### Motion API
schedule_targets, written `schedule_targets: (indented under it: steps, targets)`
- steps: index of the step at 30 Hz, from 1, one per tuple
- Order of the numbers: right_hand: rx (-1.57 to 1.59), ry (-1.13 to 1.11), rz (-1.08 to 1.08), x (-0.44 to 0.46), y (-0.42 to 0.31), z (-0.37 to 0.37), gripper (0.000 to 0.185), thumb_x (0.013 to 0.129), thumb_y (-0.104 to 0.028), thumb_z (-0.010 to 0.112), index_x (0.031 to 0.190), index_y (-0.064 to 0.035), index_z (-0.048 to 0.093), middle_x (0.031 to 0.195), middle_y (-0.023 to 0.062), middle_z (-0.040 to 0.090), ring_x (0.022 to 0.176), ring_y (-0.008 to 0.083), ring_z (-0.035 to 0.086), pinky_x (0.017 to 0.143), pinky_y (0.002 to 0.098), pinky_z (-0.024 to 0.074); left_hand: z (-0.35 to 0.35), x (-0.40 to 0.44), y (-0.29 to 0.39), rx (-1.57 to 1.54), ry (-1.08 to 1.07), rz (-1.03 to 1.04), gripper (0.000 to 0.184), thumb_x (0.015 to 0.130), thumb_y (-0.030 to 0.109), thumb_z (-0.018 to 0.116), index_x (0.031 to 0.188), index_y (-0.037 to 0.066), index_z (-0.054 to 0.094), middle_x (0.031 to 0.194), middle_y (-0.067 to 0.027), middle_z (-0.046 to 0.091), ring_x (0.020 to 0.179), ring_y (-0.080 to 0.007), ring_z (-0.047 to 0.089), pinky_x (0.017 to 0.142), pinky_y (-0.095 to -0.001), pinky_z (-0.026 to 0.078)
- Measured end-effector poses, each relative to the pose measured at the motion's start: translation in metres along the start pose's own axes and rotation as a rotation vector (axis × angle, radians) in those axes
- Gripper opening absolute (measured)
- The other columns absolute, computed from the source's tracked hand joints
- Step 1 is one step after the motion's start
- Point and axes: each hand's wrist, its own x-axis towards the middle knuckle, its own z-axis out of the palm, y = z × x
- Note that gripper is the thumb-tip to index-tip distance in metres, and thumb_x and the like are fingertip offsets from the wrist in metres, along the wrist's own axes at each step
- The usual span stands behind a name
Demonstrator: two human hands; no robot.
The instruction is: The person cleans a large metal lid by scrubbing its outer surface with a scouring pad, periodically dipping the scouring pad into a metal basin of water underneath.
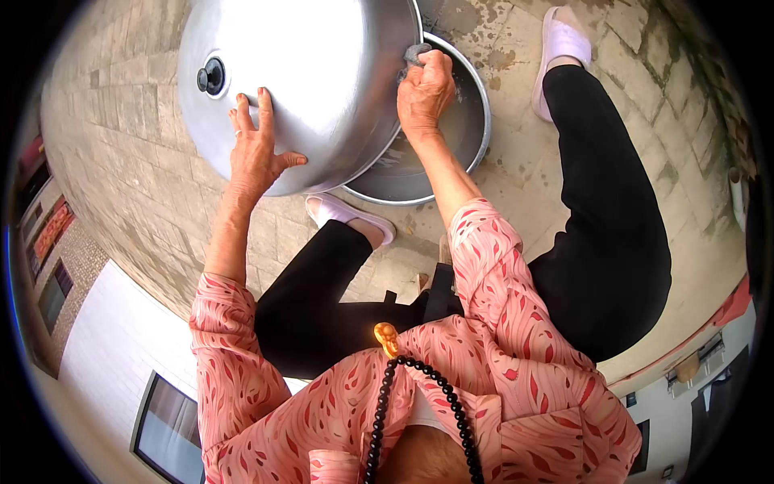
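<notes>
A large, domed silver pot lid (322, 105) with a black knob (211, 77) is tilted over a metal basin (463, 137). My left hand (256, 153) lies on the lid's outer surface below the knob, fingers spread and thumb stretched to the right. At the lid's right edge, my right hand (426, 93) is closed around a grey scouring pad (418, 55) that looks like steel wool. Part of the pad is hidden by the fingers. The lid covers the left side of the basin, whose inside looks wet.
Stone paving (129, 121) surrounds the basin, with dark wet patches (500, 56) near its upper right. My feet in pale slippers (564, 40) stand on either side of it. A bead necklace with an orange pendant (388, 339) hangs from my neck. White walls border the lower left.
</notes>
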Motion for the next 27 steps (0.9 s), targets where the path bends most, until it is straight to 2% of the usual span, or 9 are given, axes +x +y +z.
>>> schedule_targets:
  steps: [3,5,9,13,20,21,23,26,27]
  targets:
    - [0.180,-0.003,-0.105,-0.005,-0.044,-0.001,0.024,0.071,0.009,0.059,0.089,-0.0038,0.050,0.082,0.0144,0.053,0.079,0.0360,0.056,0.067,0.0450,0.0470,0.001,0.000,-0.002,-0.040,0.026,0.027,0.134,0.046,0.037,0.089,0.153,0.016,0.012,0.152,-0.0329,0.013,0.134,-0.0576,0.024,0.096,-0.0564,0.047]
    - [0.138,0.028,-0.141,-0.004,-0.028,0.003,0.023,0.071,0.009,0.058,0.089,-0.0040,0.050,0.082,0.0138,0.053,0.079,0.0358,0.057,0.068,0.0444,0.0476,-0.001,-0.003,0.003,-0.048,-0.007,0.007,0.134,0.045,0.038,0.088,0.153,0.014,0.012,0.151,-0.0339,0.012,0.134,-0.0559,0.026,0.102,-0.0532,0.042]
    - [-0.106,-0.005,0.035,0.020,-0.005,0.002,0.022,0.071,0.010,0.057,0.088,-0.0030,0.052,0.083,0.0138,0.054,0.079,0.0359,0.057,0.066,0.0460,0.0479,-0.005,0.001,0.005,-0.019,0.009,0.026,0.134,0.045,0.039,0.088,0.153,0.012,0.013,0.151,-0.0351,0.012,0.134,-0.0549,0.028,0.104,-0.0514,0.041]
    - [0.143,-0.028,-0.152,0.010,-0.060,0.006,0.020,0.071,0.009,0.057,0.084,-0.0048,0.051,0.081,0.0120,0.052,0.080,0.0328,0.057,0.065,0.0431,0.0477,-0.004,0.000,0.003,-0.107,-0.019,0.004,0.133,0.048,0.039,0.087,0.153,0.011,0.011,0.151,-0.0351,0.011,0.135,-0.0543,0.026,0.106,-0.0510,0.039]
    - [-0.027,0.018,-0.088,0.093,0.000,0.049,0.016,0.075,0.000,0.065,0.091,-0.0033,0.064,0.085,0.0147,0.061,0.081,0.0345,0.061,0.068,0.0481,0.0483,0.003,0.001,-0.002,-0.104,0.024,0.030,0.134,0.046,0.030,0.091,0.153,0.016,0.011,0.153,-0.0329,0.009,0.136,-0.0571,0.020,0.102,-0.0546,0.042]
    - [-0.036,0.077,-0.106,0.105,0.002,0.058,0.018,0.073,0.002,0.064,0.091,-0.0025,0.065,0.084,0.0151,0.062,0.076,0.0337,0.063,0.066,0.0446,0.0492,0.003,0.002,-0.002,-0.111,0.031,0.036,0.134,0.046,0.030,0.091,0.153,0.016,0.012,0.152,-0.0333,0.009,0.135,-0.0576,0.020,0.102,-0.0546,0.043]
    - [0.020,-0.233,0.032,0.102,0.005,0.048,0.023,0.073,0.002,0.050,0.093,-0.0049,0.060,0.101,0.0148,0.058,0.097,0.0333,0.054,0.084,0.0442,0.0439,0.001,0.000,0.000,-0.121,0.028,0.025,0.134,0.046,0.029,0.092,0.153,0.016,0.012,0.152,-0.0338,0.010,0.135,-0.0585,0.021,0.099,-0.0546,0.045]
    - [-0.017,-0.113,-0.114,0.078,0.009,0.024,0.019,0.072,0.004,0.063,0.090,-0.0017,0.066,0.083,0.0145,0.062,0.072,0.0320,0.062,0.062,0.0408,0.0495,0.000,0.002,0.003,-0.100,0.023,0.016,0.134,0.045,0.027,0.092,0.152,0.015,0.013,0.150,-0.0338,0.012,0.133,-0.0596,0.023,0.093,-0.0539,0.050]
    - [-0.059,-0.107,-0.125,0.065,0.010,0.014,0.021,0.070,0.007,0.062,0.089,-0.0006,0.066,0.082,0.0137,0.062,0.068,0.0307,0.062,0.060,0.0382,0.0492,0.001,0.001,0.002,-0.093,0.008,0.005,0.134,0.045,0.027,0.092,0.152,0.014,0.013,0.150,-0.0339,0.012,0.133,-0.0596,0.023,0.093,-0.0537,0.050]
